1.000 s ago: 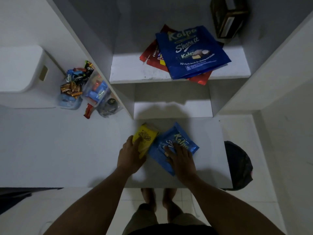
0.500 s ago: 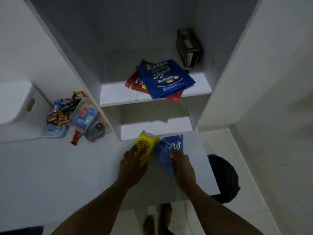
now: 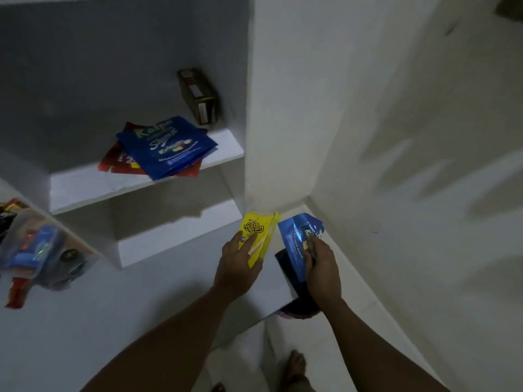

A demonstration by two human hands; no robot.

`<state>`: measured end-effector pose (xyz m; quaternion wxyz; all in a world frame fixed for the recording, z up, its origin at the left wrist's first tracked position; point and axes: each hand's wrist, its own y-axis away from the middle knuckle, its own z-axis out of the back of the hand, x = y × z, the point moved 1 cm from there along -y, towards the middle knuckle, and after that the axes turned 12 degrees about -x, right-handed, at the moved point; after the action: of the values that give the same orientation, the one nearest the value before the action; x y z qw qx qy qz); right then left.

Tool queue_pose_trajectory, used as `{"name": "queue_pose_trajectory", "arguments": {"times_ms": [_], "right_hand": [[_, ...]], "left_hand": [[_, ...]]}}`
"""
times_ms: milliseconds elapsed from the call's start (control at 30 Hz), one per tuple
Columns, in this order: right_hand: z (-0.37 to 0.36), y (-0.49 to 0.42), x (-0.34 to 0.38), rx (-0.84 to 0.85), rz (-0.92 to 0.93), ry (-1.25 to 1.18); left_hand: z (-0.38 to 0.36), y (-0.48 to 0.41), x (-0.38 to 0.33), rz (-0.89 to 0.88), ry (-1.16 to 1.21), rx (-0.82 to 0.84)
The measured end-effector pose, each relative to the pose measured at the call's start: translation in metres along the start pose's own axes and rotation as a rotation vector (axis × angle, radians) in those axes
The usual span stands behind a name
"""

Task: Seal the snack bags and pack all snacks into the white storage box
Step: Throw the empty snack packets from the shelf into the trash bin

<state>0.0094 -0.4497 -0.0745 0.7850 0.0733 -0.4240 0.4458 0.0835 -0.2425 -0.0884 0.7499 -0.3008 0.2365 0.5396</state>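
My left hand grips a yellow snack box and holds it above the right end of the white table. Beside it, my right hand pinches a small blue snack bag, lifted and tilted past the table's right edge. On the shelf lies a larger blue snack bag on top of a red bag. Clear bags of wrapped snacks sit at the far left of the table. The white storage box is out of view.
A dark brown box stands at the back of the shelf. A dark bin sits on the floor under my right hand. A white wall rises close on the right. My feet show below the table edge.
Both hands have lifted the yellow box and the blue bag off the table and carried them right. The view has swung right, and the white storage box has left the frame.
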Motion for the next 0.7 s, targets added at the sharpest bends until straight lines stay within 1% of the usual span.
{"name": "queue_pose_trajectory", "arguments": {"times_ms": [100,200,267,333,433,567,700], "right_hand": [[0.019,-0.022,-0.027,-0.013,-0.078,0.002],[0.031,-0.051,-0.066,-0.027,-0.126,0.003],[0.034,-0.07,-0.094,-0.009,-0.143,0.012],[0.033,-0.094,-0.125,0.04,-0.15,0.008],[0.023,-0.123,-0.177,0.171,-0.139,0.036],[-0.002,-0.14,-0.242,0.308,-0.191,0.032],[-0.028,-0.135,-0.283,0.441,-0.251,0.02]], "left_hand": [[-0.03,-0.023,-0.035,0.005,0.037,0.022],[-0.073,-0.049,-0.062,-0.024,0.025,0.037],[-0.105,-0.062,-0.072,0.005,0.019,0.081],[-0.14,-0.074,-0.08,0.047,0.029,0.115],[-0.192,-0.075,-0.086,0.104,0.011,0.131],[-0.25,-0.055,-0.079,0.322,-0.022,0.159],[-0.287,-0.013,-0.061,0.658,0.077,0.132]]}}
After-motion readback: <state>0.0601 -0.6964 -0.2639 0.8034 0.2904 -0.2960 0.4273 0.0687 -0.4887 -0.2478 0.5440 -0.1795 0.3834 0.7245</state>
